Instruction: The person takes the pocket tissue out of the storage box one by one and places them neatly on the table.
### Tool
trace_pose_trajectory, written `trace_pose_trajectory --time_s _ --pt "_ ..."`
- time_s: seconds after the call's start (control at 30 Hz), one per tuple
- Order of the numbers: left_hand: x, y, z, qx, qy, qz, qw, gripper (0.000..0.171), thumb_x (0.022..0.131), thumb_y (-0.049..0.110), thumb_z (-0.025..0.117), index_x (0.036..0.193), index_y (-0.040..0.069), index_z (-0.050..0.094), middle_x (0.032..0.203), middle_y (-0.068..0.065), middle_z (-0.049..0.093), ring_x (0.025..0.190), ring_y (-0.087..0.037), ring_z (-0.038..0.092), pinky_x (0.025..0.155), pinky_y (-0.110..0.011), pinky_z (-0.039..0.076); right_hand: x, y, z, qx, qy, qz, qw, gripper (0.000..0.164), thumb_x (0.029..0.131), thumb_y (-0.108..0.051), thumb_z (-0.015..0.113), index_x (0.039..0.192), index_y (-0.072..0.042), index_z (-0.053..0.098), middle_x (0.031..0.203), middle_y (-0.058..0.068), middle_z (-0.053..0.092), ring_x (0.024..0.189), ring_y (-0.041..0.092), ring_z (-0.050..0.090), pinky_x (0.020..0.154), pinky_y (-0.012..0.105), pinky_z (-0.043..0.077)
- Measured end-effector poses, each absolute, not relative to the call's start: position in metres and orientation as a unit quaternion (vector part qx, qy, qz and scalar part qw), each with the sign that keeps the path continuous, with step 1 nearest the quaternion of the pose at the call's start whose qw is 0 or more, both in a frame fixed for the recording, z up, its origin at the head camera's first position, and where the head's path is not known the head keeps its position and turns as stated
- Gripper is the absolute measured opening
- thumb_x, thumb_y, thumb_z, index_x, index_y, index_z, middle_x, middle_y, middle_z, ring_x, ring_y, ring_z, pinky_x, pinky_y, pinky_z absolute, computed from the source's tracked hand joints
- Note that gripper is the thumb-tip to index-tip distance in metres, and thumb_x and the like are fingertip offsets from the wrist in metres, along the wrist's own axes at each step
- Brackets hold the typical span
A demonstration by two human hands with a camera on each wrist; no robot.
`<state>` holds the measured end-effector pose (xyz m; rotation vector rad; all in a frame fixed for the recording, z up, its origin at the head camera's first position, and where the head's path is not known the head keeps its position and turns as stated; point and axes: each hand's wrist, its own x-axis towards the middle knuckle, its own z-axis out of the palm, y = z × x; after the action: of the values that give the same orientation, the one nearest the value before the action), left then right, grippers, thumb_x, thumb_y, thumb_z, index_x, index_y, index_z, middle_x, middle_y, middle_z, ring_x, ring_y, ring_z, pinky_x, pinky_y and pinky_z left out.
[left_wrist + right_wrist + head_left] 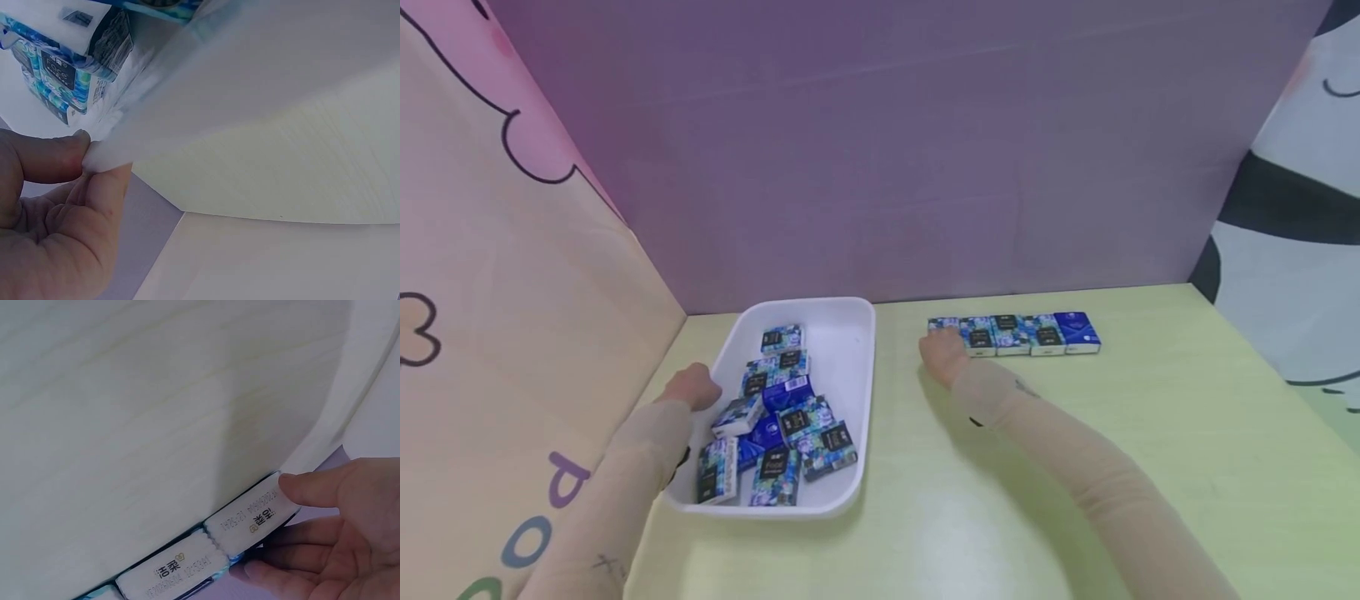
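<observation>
My left hand point(692, 387) is at the left rim of a white plastic tub point(844, 346). In the left wrist view its thumb and fingers point(75, 187) pinch that rim. Inside the tub several small tissue packs lie loosely, some floral blue point(775, 477), some plain dark blue point(788, 392). To the right, on the table, my right hand point(943, 357) holds the leftmost floral tissue pack point(943, 322) of a row. The right wrist view shows its thumb on the end of this pack point(253, 512), fingers on the other side, and the neighbouring pack point(172, 569) beside it.
The row runs rightward through more floral packs point(1011, 333) to a plain blue pack point(1078, 332). It lies on the light yellow-green table point(970, 517) near the purple back wall point(910, 167). Printed panels stand at the left point(512, 275) and right point(1285, 275).
</observation>
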<state>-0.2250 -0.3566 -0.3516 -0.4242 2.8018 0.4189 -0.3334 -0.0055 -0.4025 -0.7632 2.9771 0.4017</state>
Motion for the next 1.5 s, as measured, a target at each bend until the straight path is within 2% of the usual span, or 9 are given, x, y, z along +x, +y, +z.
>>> trace_pose_trajectory --time_s 0.23,0.37,0.57,0.73,0.8,0.9,1.03,1.2,1.5 --pt "-0.224 -0.355 -0.347 -0.136 0.972 0.139 0.131 0.035 0.079 0.011 0.047 0.101 -0.016 0.05 0.094 -0.03 0.057 0.085 -0.038 0.056 0.078 -0.047 0.048 -0.332 -0.002 -0.399 -0.244 0.965 0.089 0.026 0.019 0.08 -0.001 0.056 0.097 -0.002 0.065 0.097 0.015 0.065 0.089 0.029 0.06 0.081 0.039 0.051" --pt "-0.224 -0.354 -0.346 -0.139 0.97 0.143 0.137 0.035 0.079 0.011 0.047 0.101 -0.016 0.05 0.093 -0.029 0.057 0.084 -0.038 0.056 0.077 -0.047 0.048 -0.326 -0.003 -0.396 -0.253 0.965 0.059 0.02 0.017 0.083 0.0 0.053 0.095 0.0 0.065 0.095 0.016 0.065 0.087 0.029 0.061 0.071 0.037 0.055" --pt "-0.224 -0.354 -0.348 -0.136 0.971 0.143 0.138 0.035 0.079 0.011 0.047 0.101 -0.016 0.05 0.094 -0.029 0.057 0.085 -0.038 0.056 0.078 -0.047 0.048 -0.303 -0.014 -0.379 -0.322 0.945 0.023 -0.055 0.017 0.083 0.004 0.053 0.096 -0.001 0.063 0.091 0.013 0.064 0.08 0.026 0.061 0.062 0.035 0.055" --pt "-0.224 -0.354 -0.348 -0.137 0.97 0.144 0.138 0.036 0.08 0.011 0.047 0.103 -0.017 0.049 0.095 -0.03 0.056 0.087 -0.039 0.056 0.08 -0.048 0.047 -0.277 -0.031 -0.35 -0.425 0.898 -0.069 -0.091 0.028 0.079 0.005 0.056 0.103 -0.004 0.064 0.097 0.009 0.066 0.084 0.023 0.063 0.072 0.03 0.054" --pt "-0.225 -0.354 -0.348 -0.14 0.969 0.146 0.139 0.037 0.08 0.011 0.047 0.104 -0.017 0.049 0.096 -0.03 0.056 0.087 -0.039 0.056 0.08 -0.048 0.047 -0.266 -0.039 -0.341 -0.478 0.869 -0.108 -0.072 0.028 0.08 0.003 0.058 0.105 -0.006 0.065 0.102 0.008 0.066 0.091 0.021 0.063 0.08 0.03 0.052" --pt "-0.225 -0.355 -0.348 -0.14 0.969 0.146 0.139 0.037 0.08 0.011 0.047 0.104 -0.017 0.049 0.096 -0.03 0.056 0.087 -0.039 0.056 0.08 -0.048 0.048 -0.253 -0.048 -0.334 -0.547 0.827 -0.126 -0.008 0.025 0.083 -0.002 0.059 0.107 -0.007 0.065 0.107 0.005 0.066 0.1 0.018 0.062 0.089 0.027 0.048" --pt "-0.224 -0.356 -0.349 -0.137 0.971 0.141 0.136 0.037 0.079 0.011 0.047 0.103 -0.017 0.049 0.096 -0.03 0.056 0.087 -0.04 0.056 0.079 -0.048 0.048 -0.239 -0.059 -0.335 -0.59 0.798 -0.099 0.079 0.026 0.084 -0.006 0.061 0.11 -0.009 0.065 0.11 0.002 0.066 0.102 0.014 0.061 0.09 0.021 0.046" --pt "-0.226 -0.357 -0.351 -0.138 0.971 0.138 0.135 0.036 0.078 0.011 0.048 0.101 -0.016 0.05 0.094 -0.03 0.057 0.086 -0.039 0.057 0.079 -0.048 0.048 -0.235 -0.072 -0.341 -0.607 0.786 -0.039 0.11 0.029 0.084 -0.008 0.062 0.112 -0.011 0.065 0.11 0.0 0.066 0.103 0.012 0.061 0.091 0.021 0.046" --pt "-0.225 -0.353 -0.351 -0.147 0.97 0.134 0.138 0.037 0.08 0.011 0.048 0.105 -0.017 0.049 0.098 -0.031 0.056 0.088 -0.039 0.056 0.08 -0.048 0.047 -0.23 -0.091 -0.346 -0.594 0.782 0.034 0.183 0.044 0.077 0.001 0.065 0.118 -0.017 0.061 0.118 -0.002 0.062 0.109 0.011 0.057 0.095 0.02 0.043"
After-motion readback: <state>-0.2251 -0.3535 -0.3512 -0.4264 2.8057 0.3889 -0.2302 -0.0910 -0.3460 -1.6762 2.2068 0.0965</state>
